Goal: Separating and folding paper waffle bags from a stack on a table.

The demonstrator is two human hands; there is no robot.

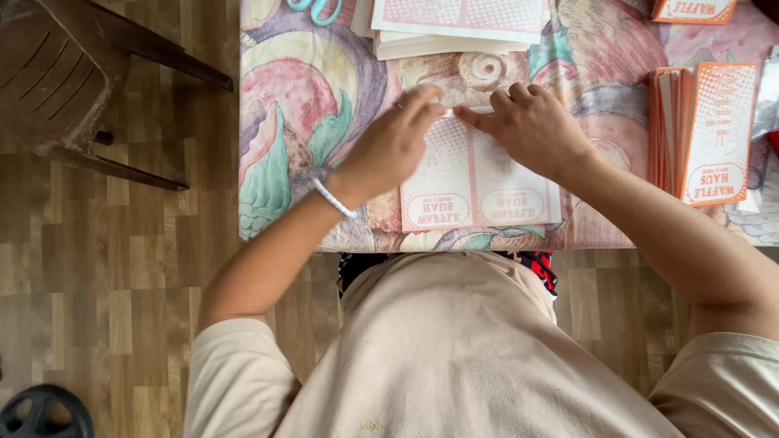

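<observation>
Pink-printed card sheet [479,182], prob. flat

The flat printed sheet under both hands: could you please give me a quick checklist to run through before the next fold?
1. Sheet lies flat on the patterned tablecloth: ok.
2. Left hand fingertips on the sheet's far edge: ok.
3. Right hand pressing the same far edge: ok.
4. Far edge aligned squarely: cannot tell, the fingers cover it.
5. Near edge close to the table's edge, little margin: not ok.
6. Stack of unfolded sheets and finished orange pieces apart from the working sheet: ok.
</observation>
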